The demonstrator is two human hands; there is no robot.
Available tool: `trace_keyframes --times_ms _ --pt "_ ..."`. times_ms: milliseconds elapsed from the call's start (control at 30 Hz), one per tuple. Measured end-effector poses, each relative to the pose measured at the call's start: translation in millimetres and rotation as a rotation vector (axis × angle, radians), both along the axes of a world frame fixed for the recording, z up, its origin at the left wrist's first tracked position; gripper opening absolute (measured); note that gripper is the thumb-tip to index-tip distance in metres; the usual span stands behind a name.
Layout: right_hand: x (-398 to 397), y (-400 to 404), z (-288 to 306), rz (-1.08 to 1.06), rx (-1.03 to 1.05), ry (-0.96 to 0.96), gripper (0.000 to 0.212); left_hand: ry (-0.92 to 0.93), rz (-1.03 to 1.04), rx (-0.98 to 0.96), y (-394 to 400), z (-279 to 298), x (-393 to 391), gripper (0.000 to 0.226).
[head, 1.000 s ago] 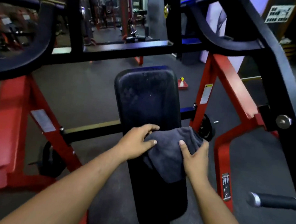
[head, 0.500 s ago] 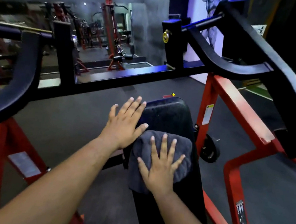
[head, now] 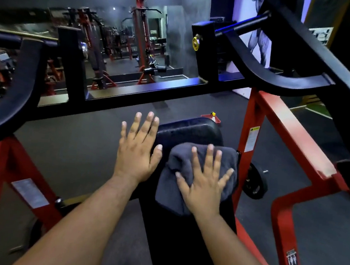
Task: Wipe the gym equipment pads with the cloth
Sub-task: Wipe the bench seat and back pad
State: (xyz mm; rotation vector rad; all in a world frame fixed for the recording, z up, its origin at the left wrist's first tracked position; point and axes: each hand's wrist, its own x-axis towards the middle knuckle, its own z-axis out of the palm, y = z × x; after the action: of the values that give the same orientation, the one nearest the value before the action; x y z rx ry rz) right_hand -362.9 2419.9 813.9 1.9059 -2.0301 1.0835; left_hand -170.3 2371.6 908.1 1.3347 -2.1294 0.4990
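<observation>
- While the right hand (head: 204,183) presses the cloth (head: 176,188) flat, fingers spread, wiping looks underway on the pad (head: 189,129).
- Left hand (head: 137,150) lies open, fingers straight, at the pad's left edge, holding nothing; whether it touches the pad I cannot tell.
- Cloth sits on the pad's upper part, just below its top end.
- Judged from this, the top strip above the cloth and the lower stretch toward the viewer remain to be wiped; no sheen or streaks show what is already clean.
- Count: one cloth, one pad in view, two hands, one red frame (head: 253,140).
</observation>
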Motion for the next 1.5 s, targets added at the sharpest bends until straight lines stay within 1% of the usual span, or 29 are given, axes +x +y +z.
trace_keyframes --times_ms 67,200,267,300,400,433,467,533,600,667,767,833,867,900,933,967,1033,1067,1100,1133,1167,1200,1233,1267,1333,1367,1400,1467,1500 --pt "-14.1 -3.0 -0.2 -0.002 0.021 -0.031 0.079 -0.002 0.001 -0.021 -0.6 -0.7 1.1 0.075" --pt "-6.6 -39.4 61.5 -0.118 0.01 -0.226 0.075 0.025 -0.024 -0.056 -3.0 -2.3 0.6 0.079" --pt "12.4 -48.6 84.1 -0.145 0.006 -0.238 0.077 0.069 -0.062 -0.084 -5.3 -3.2 1.9 0.08" --pt "24.1 -46.9 89.7 -0.108 -0.001 -0.176 0.079 0.105 -0.095 -0.094 -5.9 -3.9 3.2 0.081" --pt "36.3 -42.3 88.7 0.109 -0.086 0.207 0.082 0.216 -0.18 -0.102 -6.7 -5.8 2.9 0.087" --pt "25.6 -48.1 92.8 0.167 -0.111 0.276 0.081 0.226 -0.188 -0.102 -7.8 -6.0 4.0 0.089" --pt "11.4 -54.2 97.8 0.202 -0.126 0.297 0.078 0.206 -0.195 -0.105 -8.1 -6.4 5.5 0.089" --pt "-12.1 -68.1 105.8 0.178 -0.116 0.227 0.074 0.102 -0.189 -0.129 -8.9 -6.5 7.3 0.085" --pt "-13.2 -66.7 99.8 0.081 -0.085 0.045 0.074 0.003 -0.144 -0.12 -8.1 -6.2 7.2 0.084" --pt "2.7 -46.5 73.3 -0.025 -0.098 -0.091 0.075 -0.038 -0.108 -0.103 -3.9 -5.5 6.8 0.084" --pt "16.7 3.2 2.1 -0.066 -0.052 -0.132 0.077 -0.036 -0.094 -0.069 -2.7 -3.4 5.2 0.085" --pt "16.3 26.3 -31.3 -0.033 -0.025 -0.072 0.077 -0.01 -0.11 -0.043 -2.4 -2.6 5.3 0.085" --pt "13.4 24.0 -30.0 0.0 -0.023 -0.051 0.078 -0.004 -0.119 -0.027 -1.7 -1.8 5.1 0.085" --pt "10.7 13.1 -14.6 0.001 -0.039 -0.058 0.078 -0.001 -0.138 -0.006 -0.3 0.4 6.5 0.085" --pt "10.1 -3.8 11.1 -0.028 -0.062 -0.105 0.076 0.005 -0.168 0.031 -0.6 1.8 8.1 0.085" --pt "11.8 -24.7 42.9 -0.095 -0.079 -0.199 0.072 0.018 -0.212 0.083 -0.9 4.8 10.9 0.085" --pt "22.7 -58.2 97.5 -0.238 -0.038 -0.385 0.066 0.114 -0.338 0.253 -1.8 15.5 18.8 0.084" --pt "36.2 -60.4 108.7 -0.273 -0.041 -0.385 0.066 0.208 -0.408 0.342 -1.2 21.8 22.9 0.085" --pt "53.2 -56.0 110.0 -0.242 -0.096 -0.313 0.068 0.324 -0.464 0.39 -1.8 28.4 26.5 0.085" --pt "74.1 -46.0 101.2 -0.14 -0.144 -0.198 0.071 0.44 -0.491 0.39 -1.6 33.0 30.2 0.085" --pt "94.4 -29.0 88.8 -0.017 -0.166 -0.067 0.074 0.52 -0.494 0.363 -1.0 36.9 32.3 0.083" --pt "105.6 -14.6 76.1 0.096 -0.175 0.055 0.076 0.544 -0.477 0.343 -0.5 40.0 35.8 0.081" --pt "104.1 -7.0 66.5 0.18 -0.175 0.17 0.076 0.505 -0.445 0.337 1.9 40.5 39.3 0.08" --pt "91.1 -9.2 64.7 0.232 -0.196 0.268 0.075 0.423 -0.403 0.331 4.9 39.7 44.6 0.079" --pt "54.6 -28.4 75.2 0.224 -0.227 0.36 0.077 0.244 -0.339 0.318 12.0 35.8 57.0 0.078" --pt "39.5 -38.4 82.5 0.194 -0.218 0.327 0.076 0.189 -0.318 0.324 15.2 35.4 61.0 0.078" --pt "31.3 -46.3 89.9 0.147 -0.205 0.239 0.072 0.156 -0.301 0.334 16.7 35.7 63.1 0.078" --pt "49.3 -45.6 94.5 0.037 -0.179 0.025 0.065 0.15 -0.278 0.347 20.3 35.2 67.6 0.077" --pt "68.9 -38.5 91.6 0.006 -0.178 -0.03 0.066 0.183 -0.27 0.34 20.1 33.7 71.1 0.078"
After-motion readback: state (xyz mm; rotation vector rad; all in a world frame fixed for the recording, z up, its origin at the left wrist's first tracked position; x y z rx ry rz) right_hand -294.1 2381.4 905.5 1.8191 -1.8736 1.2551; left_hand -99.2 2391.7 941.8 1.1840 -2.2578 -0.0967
